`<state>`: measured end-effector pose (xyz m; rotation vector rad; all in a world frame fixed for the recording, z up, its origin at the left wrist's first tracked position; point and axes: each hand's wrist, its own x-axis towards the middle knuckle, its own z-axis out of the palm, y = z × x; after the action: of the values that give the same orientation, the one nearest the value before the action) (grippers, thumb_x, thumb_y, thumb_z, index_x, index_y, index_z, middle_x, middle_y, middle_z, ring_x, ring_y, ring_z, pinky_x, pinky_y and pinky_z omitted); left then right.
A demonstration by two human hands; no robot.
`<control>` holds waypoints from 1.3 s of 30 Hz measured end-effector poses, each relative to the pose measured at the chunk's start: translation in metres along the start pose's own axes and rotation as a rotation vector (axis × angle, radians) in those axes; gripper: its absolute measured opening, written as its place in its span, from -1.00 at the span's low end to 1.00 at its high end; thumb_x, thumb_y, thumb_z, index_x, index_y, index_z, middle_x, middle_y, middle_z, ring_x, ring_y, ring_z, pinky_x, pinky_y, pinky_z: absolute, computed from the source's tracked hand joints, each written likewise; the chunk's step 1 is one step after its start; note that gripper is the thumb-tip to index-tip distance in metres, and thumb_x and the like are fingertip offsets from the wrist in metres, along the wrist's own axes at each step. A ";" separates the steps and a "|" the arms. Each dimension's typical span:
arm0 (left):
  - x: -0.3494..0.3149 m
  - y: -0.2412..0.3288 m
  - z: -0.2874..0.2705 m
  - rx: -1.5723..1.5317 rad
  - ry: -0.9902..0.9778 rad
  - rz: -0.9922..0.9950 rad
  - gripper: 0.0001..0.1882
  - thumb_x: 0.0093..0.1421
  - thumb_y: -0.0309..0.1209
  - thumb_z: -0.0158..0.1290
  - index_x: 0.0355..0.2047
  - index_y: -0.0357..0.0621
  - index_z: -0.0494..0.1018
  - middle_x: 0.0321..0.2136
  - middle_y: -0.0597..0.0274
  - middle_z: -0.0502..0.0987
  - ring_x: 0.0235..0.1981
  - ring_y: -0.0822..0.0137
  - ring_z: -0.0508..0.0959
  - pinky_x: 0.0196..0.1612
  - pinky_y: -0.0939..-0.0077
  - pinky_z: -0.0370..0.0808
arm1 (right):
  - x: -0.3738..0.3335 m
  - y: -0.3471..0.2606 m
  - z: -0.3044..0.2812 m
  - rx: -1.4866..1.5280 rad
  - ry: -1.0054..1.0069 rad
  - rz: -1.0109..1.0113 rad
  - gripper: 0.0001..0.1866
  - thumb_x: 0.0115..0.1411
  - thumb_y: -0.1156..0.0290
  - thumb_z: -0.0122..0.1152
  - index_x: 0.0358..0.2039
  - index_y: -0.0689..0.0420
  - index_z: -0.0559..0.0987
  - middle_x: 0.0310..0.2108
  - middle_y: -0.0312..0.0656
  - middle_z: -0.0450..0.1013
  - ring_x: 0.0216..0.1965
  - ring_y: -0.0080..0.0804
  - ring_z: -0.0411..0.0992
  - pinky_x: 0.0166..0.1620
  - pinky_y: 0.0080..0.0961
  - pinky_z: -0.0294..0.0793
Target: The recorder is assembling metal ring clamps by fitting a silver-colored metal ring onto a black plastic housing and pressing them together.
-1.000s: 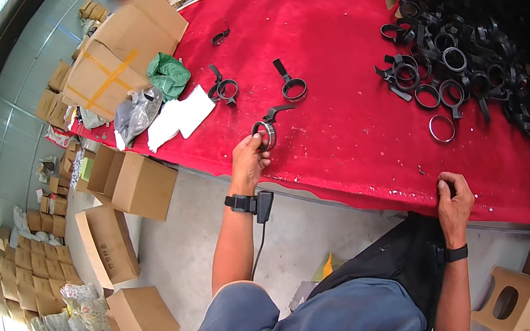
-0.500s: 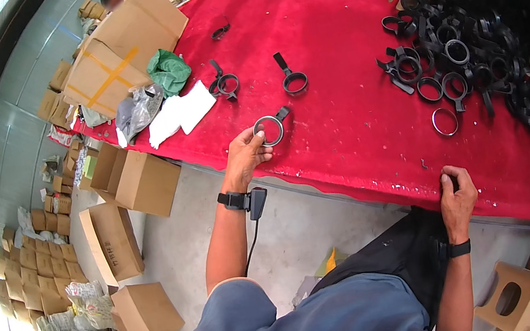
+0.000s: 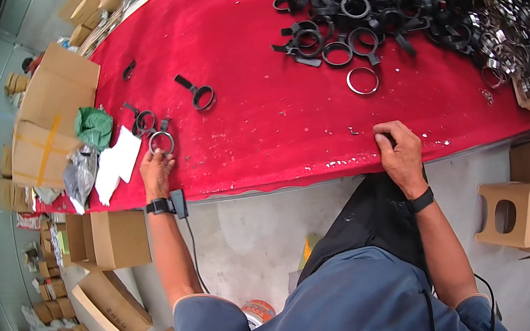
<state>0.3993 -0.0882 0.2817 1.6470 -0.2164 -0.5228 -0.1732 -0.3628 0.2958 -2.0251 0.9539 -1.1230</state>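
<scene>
My left hand grips a black ring clamp with a short tab by its near rim, above the red cloth. Just beyond it on the cloth lies a similar black ring clamp. Another with a longer tab rests farther right, and a small black piece lies farther back. At the table's near edge my right hand is closed, fingers curled and thumb against them; whether anything is inside is hidden. A bare shiny metal ring lies on the cloth beyond it.
A big heap of black ring clamps covers the back right, with a box of shiny metal bands beside it. White sheets, a green bag and a large carton occupy the left. Cartons stand on the floor.
My view has swung right, so the table appears shifted left. My left hand, still gripping the ring clamp, is now closer to the clamp lying near the white sheets. My right hand stays closed at the table edge.
</scene>
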 end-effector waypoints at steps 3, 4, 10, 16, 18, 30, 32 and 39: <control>0.022 0.006 0.033 -0.108 0.084 0.046 -0.36 0.51 -0.42 0.09 0.47 -0.41 0.13 0.16 -0.05 0.51 0.05 0.02 0.65 0.03 0.18 0.72 | -0.004 0.004 -0.011 -0.021 0.022 0.048 -0.86 0.26 0.64 0.29 -0.17 0.24 0.68 -0.25 -0.04 0.63 -0.25 -0.09 0.64 -0.16 -0.30 0.61; 0.026 0.005 0.031 -0.105 0.076 0.056 -0.36 0.51 -0.42 0.09 0.47 -0.41 0.13 0.16 -0.05 0.51 0.05 0.02 0.65 0.03 0.18 0.72 | -0.004 0.003 -0.011 -0.007 0.017 0.052 -0.86 0.26 0.64 0.29 -0.17 0.24 0.67 -0.25 -0.05 0.63 -0.27 -0.11 0.64 -0.18 -0.30 0.60; -0.026 0.001 0.142 0.450 0.236 0.656 -0.70 0.39 -0.33 0.25 0.00 -0.31 0.64 -0.16 0.12 0.71 -0.23 0.35 0.68 -0.12 0.41 0.65 | -0.003 0.003 -0.007 0.019 0.025 0.075 -0.86 0.25 0.63 0.30 -0.18 0.25 0.69 -0.28 -0.07 0.62 -0.32 -0.19 0.62 -0.22 -0.35 0.59; -0.156 0.061 0.364 0.518 -0.468 0.877 -0.72 0.27 -0.33 0.37 -0.06 -0.19 0.70 -0.27 0.13 0.70 -0.31 0.34 0.68 -0.18 0.41 0.62 | -0.001 0.000 -0.015 0.064 -0.003 0.158 -0.85 0.26 0.62 0.30 -0.16 0.26 0.71 -0.29 -0.08 0.62 -0.33 -0.24 0.62 -0.23 -0.37 0.58; -0.174 0.064 0.409 0.576 -0.576 0.908 -0.72 0.22 -0.38 0.38 -0.08 -0.17 0.70 -0.28 0.10 0.64 -0.32 0.18 0.67 -0.19 0.31 0.62 | -0.001 0.000 -0.013 0.063 0.000 0.151 -0.85 0.26 0.61 0.30 -0.16 0.25 0.71 -0.29 -0.07 0.63 -0.33 -0.22 0.62 -0.23 -0.36 0.58; -0.151 0.038 0.447 0.923 -0.575 1.109 -0.86 0.25 -0.49 0.21 -0.18 -0.20 0.65 -0.23 -0.06 0.57 -0.18 -0.10 0.64 -0.08 0.03 0.61 | -0.004 0.006 -0.015 0.114 -0.013 0.161 -0.85 0.27 0.58 0.34 -0.15 0.25 0.72 -0.28 -0.08 0.65 -0.31 -0.25 0.64 -0.19 -0.38 0.61; -0.167 0.048 0.423 0.664 -0.635 0.962 -0.86 0.37 -0.46 0.19 -0.12 -0.25 0.62 -0.26 0.04 0.62 -0.23 0.09 0.67 -0.12 0.23 0.64 | -0.004 0.010 -0.017 0.232 -0.041 0.264 -0.80 0.30 0.54 0.35 -0.06 0.25 0.70 -0.19 -0.08 0.66 -0.24 -0.32 0.65 -0.14 -0.41 0.64; -0.252 0.038 0.364 -0.344 -1.077 -0.034 -0.77 0.56 -0.32 0.09 0.02 -0.25 0.48 -0.12 0.12 0.64 -0.20 0.34 0.66 -0.11 0.34 0.69 | 0.006 0.006 -0.020 0.695 0.016 0.330 -0.44 0.42 0.42 0.37 0.35 0.31 0.43 0.21 0.03 0.52 0.08 -0.39 0.55 0.08 -0.45 0.66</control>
<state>0.0191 -0.3083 0.3477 0.9005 -0.8304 -1.3598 -0.1902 -0.3745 0.3028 -1.2530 0.7305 -1.0893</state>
